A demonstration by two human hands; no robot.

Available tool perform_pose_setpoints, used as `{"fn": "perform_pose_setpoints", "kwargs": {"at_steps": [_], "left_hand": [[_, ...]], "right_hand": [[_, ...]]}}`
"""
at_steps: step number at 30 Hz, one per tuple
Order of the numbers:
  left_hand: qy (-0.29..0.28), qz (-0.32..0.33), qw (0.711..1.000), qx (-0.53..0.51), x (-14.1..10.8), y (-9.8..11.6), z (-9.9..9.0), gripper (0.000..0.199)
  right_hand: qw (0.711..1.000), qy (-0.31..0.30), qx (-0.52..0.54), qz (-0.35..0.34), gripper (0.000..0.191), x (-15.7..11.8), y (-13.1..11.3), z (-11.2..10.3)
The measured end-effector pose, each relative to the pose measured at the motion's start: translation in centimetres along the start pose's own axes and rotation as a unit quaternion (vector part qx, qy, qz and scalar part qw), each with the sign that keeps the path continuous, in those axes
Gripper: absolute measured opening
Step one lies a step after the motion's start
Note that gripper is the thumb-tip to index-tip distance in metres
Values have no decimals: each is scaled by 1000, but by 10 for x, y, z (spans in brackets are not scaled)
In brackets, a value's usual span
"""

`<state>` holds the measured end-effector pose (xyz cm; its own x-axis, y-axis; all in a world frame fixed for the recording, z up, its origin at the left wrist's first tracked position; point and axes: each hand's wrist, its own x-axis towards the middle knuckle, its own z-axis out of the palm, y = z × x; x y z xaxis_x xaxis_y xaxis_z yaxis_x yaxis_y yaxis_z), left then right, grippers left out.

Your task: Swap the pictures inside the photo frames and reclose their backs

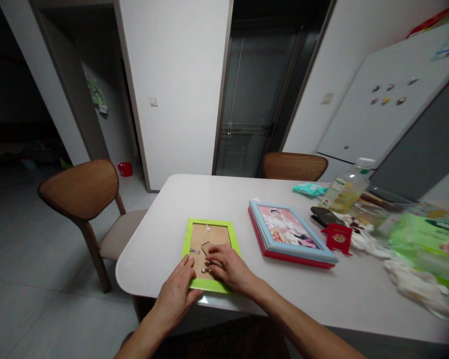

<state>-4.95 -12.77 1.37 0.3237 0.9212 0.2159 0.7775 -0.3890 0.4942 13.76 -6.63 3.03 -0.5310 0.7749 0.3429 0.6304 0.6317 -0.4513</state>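
A green picture frame (230,287) lies face down near the table's front edge, its brown backing board (219,235) showing. Metal clips sit at the board's top, left and bottom edges, and a thin bent wire stand rises from its middle. My left hand (177,289) rests on the frame's lower left corner, fingers spread and thumb along the front edge. Over the lower right of the board, my right hand (228,267) has its fingers bent together beside the bottom clip (205,270); whether anything is between the fingertips is too small to tell.
Blue and red picture frames (294,229) are stacked to the right. Beyond them are a red card (338,238), a dark phone (326,216), a bottle (346,189), crumpled tissues (415,284) and a green pack (430,244). Wooden chairs (82,189) stand at the left and far side.
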Motion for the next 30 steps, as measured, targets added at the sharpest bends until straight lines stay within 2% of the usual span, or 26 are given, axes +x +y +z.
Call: {"fn": "perform_pose_setpoints", "kwargs": {"at_steps": [3, 5, 7, 12, 18, 22, 25, 30], "left_hand": [[-13, -16, 1000, -6, 0, 1, -2, 26], [-23, -26, 999, -6, 1, 2, -4, 31], [-28, -32, 999, -5, 2, 4, -6, 33], [-33, -38, 999, -10, 3, 8, -9, 33], [-16, -37, 999, -19, 1, 5, -5, 42], [-6, -33, 999, -22, 0, 5, -2, 33], [1, -34, 999, -22, 1, 8, -1, 37], [8, -34, 999, -12, 0, 11, 2, 45]], "right_hand": [[995, 31, -30, 90, 25, 1, 15, -12], [989, 0, -75, 129, 24, 3, 25, -19], [983, -31, -112, 140, 21, 6, 31, -21], [975, -19, -162, 154, 19, 14, 32, -16], [975, -4, -164, 148, 21, 16, 26, -12], [990, 14, -116, 78, 23, 22, 5, 1], [995, -8, -89, 35, 23, 33, -10, 16], [993, -13, -103, 64, 19, 51, -18, 35]]}}
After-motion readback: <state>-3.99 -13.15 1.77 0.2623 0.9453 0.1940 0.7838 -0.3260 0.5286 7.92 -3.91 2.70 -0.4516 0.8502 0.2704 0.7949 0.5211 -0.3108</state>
